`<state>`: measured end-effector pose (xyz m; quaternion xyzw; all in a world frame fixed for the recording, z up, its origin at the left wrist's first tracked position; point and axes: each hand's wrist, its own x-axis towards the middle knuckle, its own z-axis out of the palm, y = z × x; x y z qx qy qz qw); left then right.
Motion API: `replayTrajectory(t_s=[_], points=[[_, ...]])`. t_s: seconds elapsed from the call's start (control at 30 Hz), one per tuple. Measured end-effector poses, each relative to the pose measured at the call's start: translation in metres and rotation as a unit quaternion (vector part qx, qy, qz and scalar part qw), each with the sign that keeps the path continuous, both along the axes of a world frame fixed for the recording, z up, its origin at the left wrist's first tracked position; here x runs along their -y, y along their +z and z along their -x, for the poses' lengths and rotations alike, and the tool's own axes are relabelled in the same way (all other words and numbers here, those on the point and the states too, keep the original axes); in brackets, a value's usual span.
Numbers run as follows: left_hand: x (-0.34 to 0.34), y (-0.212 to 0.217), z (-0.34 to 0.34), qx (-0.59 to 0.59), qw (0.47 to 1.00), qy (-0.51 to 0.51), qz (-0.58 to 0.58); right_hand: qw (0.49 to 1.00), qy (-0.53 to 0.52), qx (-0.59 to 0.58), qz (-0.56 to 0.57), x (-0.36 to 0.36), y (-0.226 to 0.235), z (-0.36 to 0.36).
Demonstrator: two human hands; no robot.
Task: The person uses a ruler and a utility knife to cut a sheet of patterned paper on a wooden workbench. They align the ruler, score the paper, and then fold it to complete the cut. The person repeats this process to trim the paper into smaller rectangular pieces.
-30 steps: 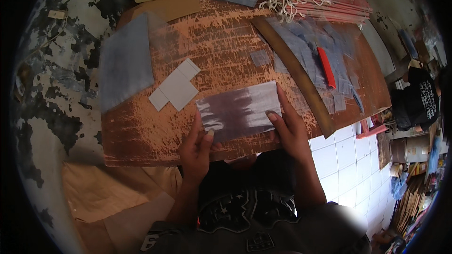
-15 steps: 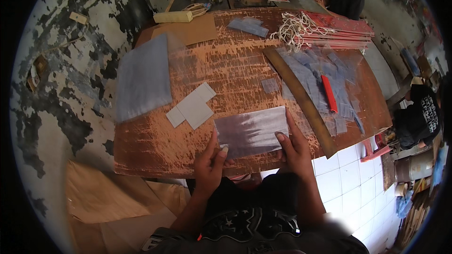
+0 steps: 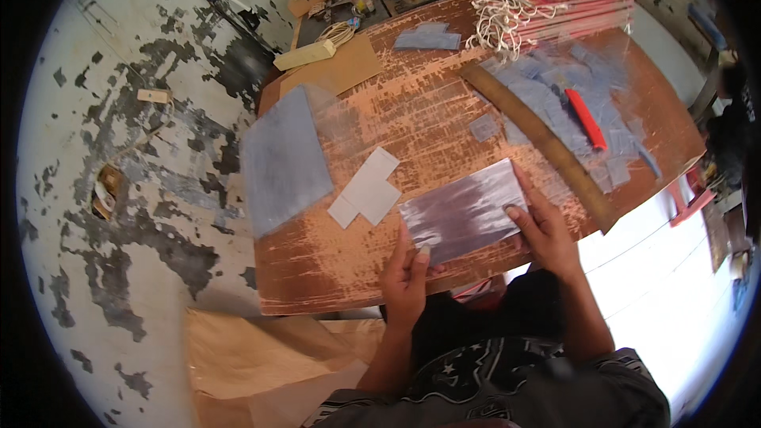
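Note:
A shiny, see-through plastic sheet (image 3: 464,212), rectangular and possibly several layers thick, is held up over the near edge of the table. My left hand (image 3: 407,279) pinches its lower left corner, thumb on top. At the right end, my right hand (image 3: 547,231) grips it with the thumb on the face and the fingers behind. Just beyond my left hand lies a pale grey cardboard template (image 3: 366,189) with a stepped outline. A large stack of clear plastic sheets (image 3: 287,160) rests at the table's left side.
On the worn brown table (image 3: 317,269), a wooden strip (image 3: 539,143) lies beside plastic offcuts (image 3: 547,83) and a red cutter (image 3: 587,120). Red folded bags (image 3: 571,12) with white cords are stacked at the far right. A wood block (image 3: 305,55) sits on brown cardboard (image 3: 341,67).
My view has turned to the left, so the table appears shifted right and tilted. Both hands still hold the plastic sheet, whose right end is now tipped higher in the picture.

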<state>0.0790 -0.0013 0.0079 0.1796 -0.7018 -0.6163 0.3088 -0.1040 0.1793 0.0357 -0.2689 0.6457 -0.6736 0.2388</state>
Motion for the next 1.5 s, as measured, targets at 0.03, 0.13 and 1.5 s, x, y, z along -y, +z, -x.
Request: replayTrajectory(t_s=[0.03,0.13,1.5], points=[[-0.0022,0.0008,0.0006,0.005,1.0,0.003,-0.009,1.0,-0.005,-0.009,-0.011,-0.0024,-0.0002,0.0017],[-0.0025,-0.002,0.0021,-0.003,1.0,-0.004,-0.03,1.0,0.001,0.003,-0.006,-0.0033,0.0011,0.002],[-0.0005,0.0044,0.009,0.006,0.999,0.022,0.037,0.999,0.016,0.017,-0.026,-0.0042,0.0034,0.0035]])
